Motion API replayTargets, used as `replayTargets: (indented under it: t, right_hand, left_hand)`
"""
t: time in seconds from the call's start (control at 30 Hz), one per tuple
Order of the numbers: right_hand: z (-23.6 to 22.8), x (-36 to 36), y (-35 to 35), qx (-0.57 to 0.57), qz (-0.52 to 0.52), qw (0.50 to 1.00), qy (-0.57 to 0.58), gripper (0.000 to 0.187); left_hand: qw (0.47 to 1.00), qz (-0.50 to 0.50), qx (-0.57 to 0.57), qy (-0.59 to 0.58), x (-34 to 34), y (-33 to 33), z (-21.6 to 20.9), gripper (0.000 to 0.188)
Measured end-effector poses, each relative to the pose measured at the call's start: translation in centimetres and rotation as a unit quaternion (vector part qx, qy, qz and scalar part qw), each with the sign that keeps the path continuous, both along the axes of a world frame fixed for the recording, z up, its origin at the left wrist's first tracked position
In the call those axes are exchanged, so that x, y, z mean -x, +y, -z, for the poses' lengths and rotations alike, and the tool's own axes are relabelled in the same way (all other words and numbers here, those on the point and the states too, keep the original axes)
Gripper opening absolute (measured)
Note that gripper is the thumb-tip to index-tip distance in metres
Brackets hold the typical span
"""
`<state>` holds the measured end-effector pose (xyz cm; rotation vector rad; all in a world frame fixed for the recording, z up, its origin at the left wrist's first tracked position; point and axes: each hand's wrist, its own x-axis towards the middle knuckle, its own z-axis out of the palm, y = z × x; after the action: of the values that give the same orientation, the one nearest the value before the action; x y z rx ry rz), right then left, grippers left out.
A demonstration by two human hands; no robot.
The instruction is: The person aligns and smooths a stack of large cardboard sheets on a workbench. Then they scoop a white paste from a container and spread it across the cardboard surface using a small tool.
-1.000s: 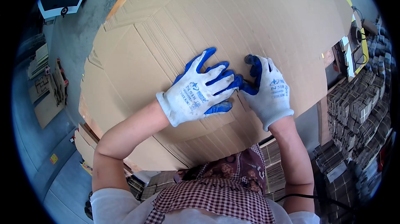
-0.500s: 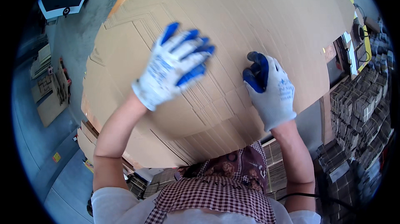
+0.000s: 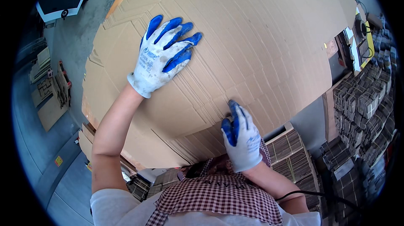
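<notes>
A big stack of flat die-cut brown cardboard sheets (image 3: 261,41) fills the middle of the view. My left hand (image 3: 162,55), in a white glove with blue fingers, lies flat on the top sheet with fingers spread, toward the left part of the stack. My right hand (image 3: 240,135), in the same kind of glove, is at the near edge of the stack, fingers curled against the layered sheet edges. Whether it pinches a sheet is hidden by the glove.
Bundles of folded cardboard pieces (image 3: 362,112) are stacked at the right, more (image 3: 294,158) just below the big stack. Loose cardboard scraps (image 3: 50,95) lie on the grey floor at left. A dark machine with a yellow part (image 3: 357,36) stands at the far right.
My left hand slid up and to the left across the top sheet. My right hand drew back toward me, down to the near edge of the stack.
</notes>
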<state>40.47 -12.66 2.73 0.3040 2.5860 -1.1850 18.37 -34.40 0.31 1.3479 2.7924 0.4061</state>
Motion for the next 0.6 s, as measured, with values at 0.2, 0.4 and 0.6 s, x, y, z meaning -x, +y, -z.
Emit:
replayTargets:
  t: [0.2,0.4,0.6]
  right_hand:
    - [0.4,2.6,0.9,0.209,0.157,0.959,-0.111,0.044]
    - [0.8,2.5,1.0,0.266,0.190,0.932,-0.156,0.039]
    - [1.3,2.0,0.9,0.238,0.186,0.946,-0.118,0.033]
  left_hand:
    - [0.999,-0.005,0.021,-0.024,-0.1,0.3,-0.4,0.039]
    - [0.999,0.005,0.031,-0.030,0.1,0.0,-0.8,0.041]
    - [0.998,0.018,0.048,-0.027,0.5,-0.1,-1.0,0.044]
